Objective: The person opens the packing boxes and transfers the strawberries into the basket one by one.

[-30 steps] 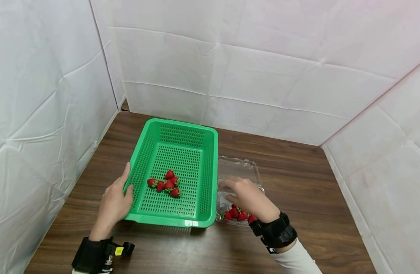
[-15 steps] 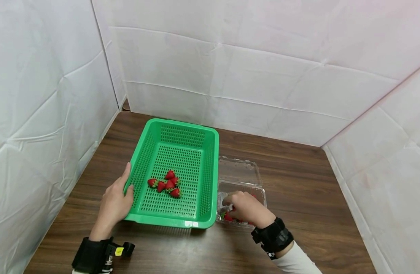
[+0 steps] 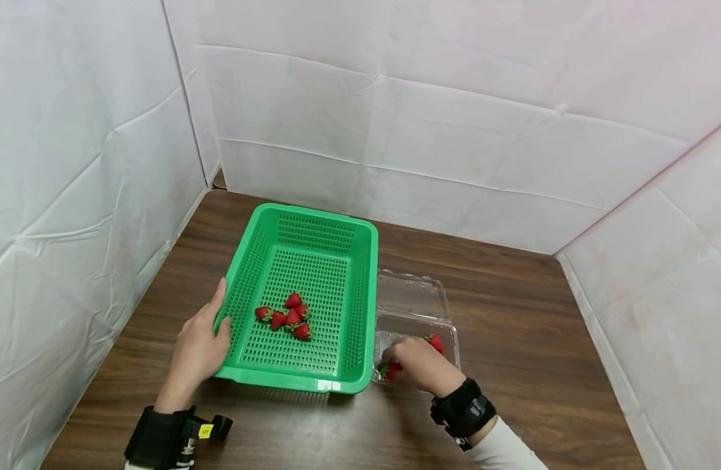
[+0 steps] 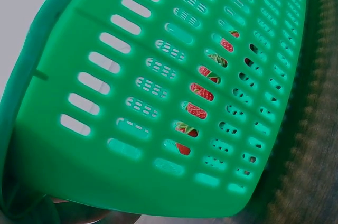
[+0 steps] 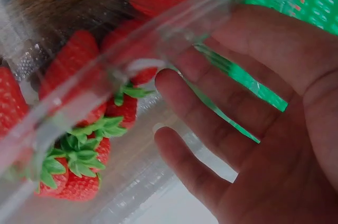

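Observation:
My left hand (image 3: 198, 343) grips the left rim of the green perforated plastic basket (image 3: 369, 307), thumb over the inner side. Several strawberries (image 3: 292, 317) lie together on the basket's floor, and the left wrist view shows some strawberries (image 4: 202, 92) through its slots. My right hand (image 3: 422, 365) reaches down into a clear plastic clamshell box (image 3: 455, 339) beside the basket. Its fingers are spread and loosely bent in the right wrist view, with fingertips right beside several strawberries (image 5: 76, 76) with green leaves. One strawberry (image 3: 435, 343) shows beyond the hand; others are partly hidden under it.
The box's clear lid (image 3: 412, 295) lies folded back behind it. Brown wood-grain table (image 3: 513, 313) surrounds basket and box. White sheeting (image 3: 360, 98) stands as walls at the back and both sides.
My right hand has gone down from above the box into it, onto the strawberries near its front. The left hand keeps its hold on the basket, which stays in place.

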Motion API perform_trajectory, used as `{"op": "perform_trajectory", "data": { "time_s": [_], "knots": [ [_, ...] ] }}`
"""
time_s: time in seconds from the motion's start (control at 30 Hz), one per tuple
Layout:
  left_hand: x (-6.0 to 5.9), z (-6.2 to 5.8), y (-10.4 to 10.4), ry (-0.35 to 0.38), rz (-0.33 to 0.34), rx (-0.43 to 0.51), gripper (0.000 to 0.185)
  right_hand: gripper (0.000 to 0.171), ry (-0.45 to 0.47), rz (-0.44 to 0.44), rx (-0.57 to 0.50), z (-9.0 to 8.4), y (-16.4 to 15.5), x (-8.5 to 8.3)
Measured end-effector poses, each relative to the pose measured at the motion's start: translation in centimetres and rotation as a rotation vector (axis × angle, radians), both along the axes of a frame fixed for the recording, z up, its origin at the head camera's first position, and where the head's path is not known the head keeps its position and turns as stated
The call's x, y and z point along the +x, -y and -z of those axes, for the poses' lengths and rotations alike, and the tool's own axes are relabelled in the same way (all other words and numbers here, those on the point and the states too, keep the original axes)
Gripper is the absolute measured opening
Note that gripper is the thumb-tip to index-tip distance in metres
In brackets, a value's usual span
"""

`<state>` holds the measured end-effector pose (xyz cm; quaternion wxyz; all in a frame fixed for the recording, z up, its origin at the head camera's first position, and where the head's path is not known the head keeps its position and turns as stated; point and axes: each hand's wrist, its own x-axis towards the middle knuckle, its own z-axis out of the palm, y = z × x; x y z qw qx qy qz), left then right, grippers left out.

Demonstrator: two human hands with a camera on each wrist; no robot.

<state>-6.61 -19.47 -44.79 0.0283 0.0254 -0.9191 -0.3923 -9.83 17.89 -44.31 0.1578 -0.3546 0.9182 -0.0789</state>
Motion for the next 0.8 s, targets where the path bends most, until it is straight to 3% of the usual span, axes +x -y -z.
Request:
{"op": "perform_trajectory", "data": {
  "time_s": [0.17,0.47,0.8],
  "knots": [
    [0.0,0.2,0.0,-0.009,-0.003,0.004,0.068,0.017,-0.012,-0.017,0.023,0.2,0.0,-0.1],
    [0.0,0.2,0.0,-0.008,-0.005,0.012,0.067,0.021,0.147,0.012,-0.002,0.5,-0.2,-1.0],
    [0.0,0.2,0.0,-0.009,-0.007,0.014,0.068,0.010,0.173,0.023,-0.020,0.8,-0.2,-1.2]
  ]
}}
